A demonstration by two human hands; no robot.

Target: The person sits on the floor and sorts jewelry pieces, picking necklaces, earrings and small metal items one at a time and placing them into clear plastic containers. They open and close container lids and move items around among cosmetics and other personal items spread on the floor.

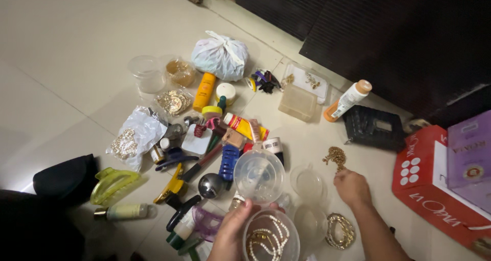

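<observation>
The left hand [232, 235] is wrapped around a clear plastic cup [259, 175], above a tub of pearl necklaces [270, 238]. The right hand [351, 186] pinches a gold chain [335, 156] with its fingertips.

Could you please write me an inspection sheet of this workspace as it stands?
Surface: pale tiled floor, lit unevenly.
Things in hand: left hand holds a clear round container of pearl and gold jewellery, with a clear lid above it; right hand pinches a gold chain.
Clutter: tied white bag, yellow hair claw, orange tube, bangles, black woven purse, many small cosmetics and clips.
Hands: both bare, both gripping.
Cables: nothing seen.
Surroundings: dark cabinet, red box with a purple box in it.
</observation>
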